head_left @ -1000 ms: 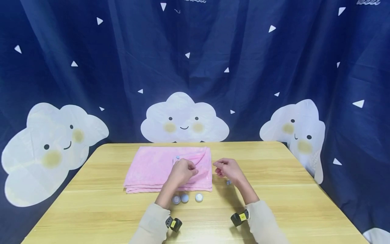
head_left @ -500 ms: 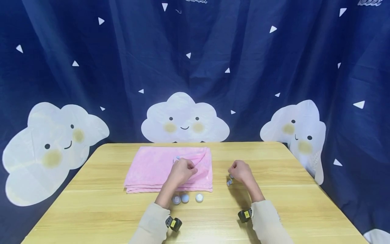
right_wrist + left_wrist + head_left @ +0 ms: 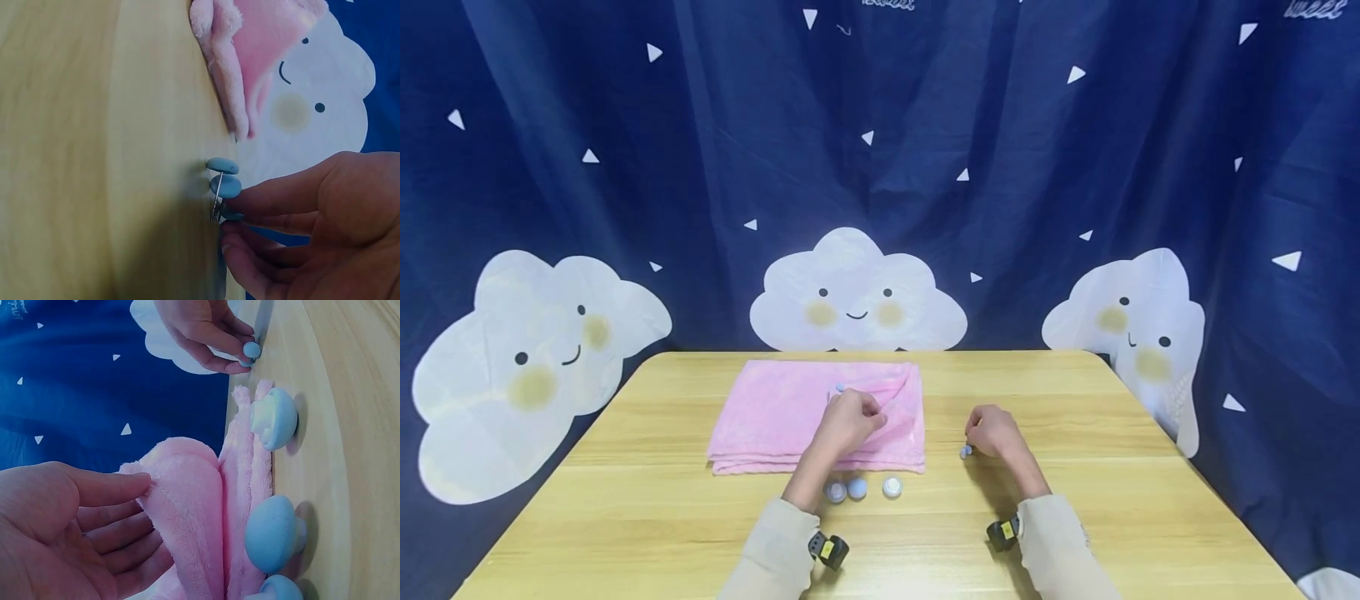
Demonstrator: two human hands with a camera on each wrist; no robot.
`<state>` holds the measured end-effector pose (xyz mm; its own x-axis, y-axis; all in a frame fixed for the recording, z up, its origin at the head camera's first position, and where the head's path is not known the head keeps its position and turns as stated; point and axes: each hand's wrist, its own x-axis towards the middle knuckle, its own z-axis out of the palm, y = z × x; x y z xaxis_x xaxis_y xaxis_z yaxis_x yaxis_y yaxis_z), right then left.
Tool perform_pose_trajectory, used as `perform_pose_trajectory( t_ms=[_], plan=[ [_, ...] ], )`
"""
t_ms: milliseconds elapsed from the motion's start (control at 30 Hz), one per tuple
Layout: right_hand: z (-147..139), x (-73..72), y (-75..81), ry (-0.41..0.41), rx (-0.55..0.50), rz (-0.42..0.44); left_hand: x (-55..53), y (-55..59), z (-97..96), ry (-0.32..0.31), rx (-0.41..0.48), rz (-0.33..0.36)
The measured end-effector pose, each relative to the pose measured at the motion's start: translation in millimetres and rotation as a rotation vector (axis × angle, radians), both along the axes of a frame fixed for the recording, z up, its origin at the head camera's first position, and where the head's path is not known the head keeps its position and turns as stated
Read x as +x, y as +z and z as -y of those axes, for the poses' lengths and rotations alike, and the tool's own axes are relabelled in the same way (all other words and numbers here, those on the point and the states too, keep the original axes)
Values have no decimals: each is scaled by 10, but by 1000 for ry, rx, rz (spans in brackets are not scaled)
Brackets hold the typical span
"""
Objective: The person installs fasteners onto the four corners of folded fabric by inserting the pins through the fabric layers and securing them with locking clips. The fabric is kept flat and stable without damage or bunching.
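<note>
My left hand point(image 3: 847, 421) pinches a corner of the folded pink blanket point(image 3: 775, 408) between thumb and fingers, lifting that fold in the left wrist view. To the right of the blanket, my right hand point(image 3: 995, 431) is low over the table. In the right wrist view its thumb and fingers close round a small blue-headed pin point(image 3: 231, 215). Two more blue-headed pins point(image 3: 225, 186) lie right beside the fingertips, one with its thin metal needle showing. Another small light-blue piece point(image 3: 840, 387) shows on the blanket just beyond my left hand.
Along the blanket's near edge are three mushroom-shaped light-blue caps point(image 3: 892, 487), two of them close together by my left wrist. All this is on a light wooden table point(image 3: 1120, 517). A dark blue curtain point(image 3: 910, 100) with white clouds hangs behind it.
My right hand has moved right, away from the blanket's edge, then down onto the small pins, where its fingers now pinch one. My left hand keeps its hold on the blanket.
</note>
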<state>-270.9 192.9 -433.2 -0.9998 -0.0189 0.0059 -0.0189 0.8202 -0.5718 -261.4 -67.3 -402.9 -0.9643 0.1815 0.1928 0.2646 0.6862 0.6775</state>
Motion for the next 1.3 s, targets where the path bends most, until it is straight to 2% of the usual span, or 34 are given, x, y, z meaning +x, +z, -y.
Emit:
perform_pose_trajectory(
  t_ms=[333,767,933,1100,1300],
  plan=[
    [65,9,116,-29,-58,-9,-7,3,-2,-4,7,0],
    [252,36,194,-72,-124,-130,10,4,-3,12,3,21],
    [298,56,235,-10,-156,-99,-3,-5,2,13,0,19],
    [313,95,258,49,-132,-44,-5,-6,-3,9,3,13],
    [356,132,272,52,-130,-19,9,-5,-2,-1,7,4]
  ],
)
